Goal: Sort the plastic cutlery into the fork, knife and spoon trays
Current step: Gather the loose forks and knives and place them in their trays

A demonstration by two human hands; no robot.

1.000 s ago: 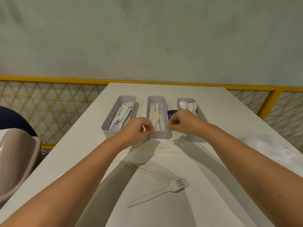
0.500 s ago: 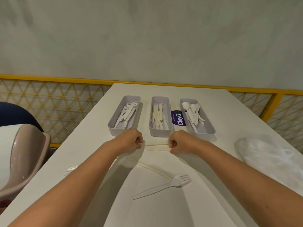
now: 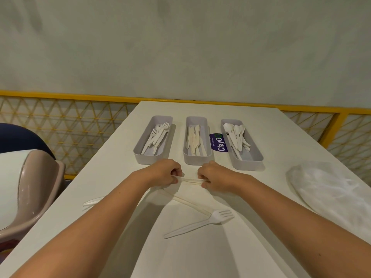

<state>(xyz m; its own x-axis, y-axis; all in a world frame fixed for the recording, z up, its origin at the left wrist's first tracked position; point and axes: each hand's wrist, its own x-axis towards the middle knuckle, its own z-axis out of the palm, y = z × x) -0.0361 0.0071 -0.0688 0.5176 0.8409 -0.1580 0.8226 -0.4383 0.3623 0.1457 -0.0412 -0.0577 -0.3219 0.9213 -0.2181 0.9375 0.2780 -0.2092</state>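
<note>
Your left hand (image 3: 164, 173), right hand (image 3: 215, 177) each pinch an end of 1 pale cutlery piece (image 3: 190, 180) just before knife tray (image 3: 197, 160), middle of 3. 1 loose fork (image 3: 200, 224) nearer you. White table (image 3: 200, 257), yellow railing (image 3: 60, 95), grey wall (image 3: 180, 47).

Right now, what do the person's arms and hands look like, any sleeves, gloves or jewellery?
Left hand and right hand are bare: no gloves, no visible rings. Both arms are uncovered to the frame edge, with no sleeves, watch or bracelet.
</note>
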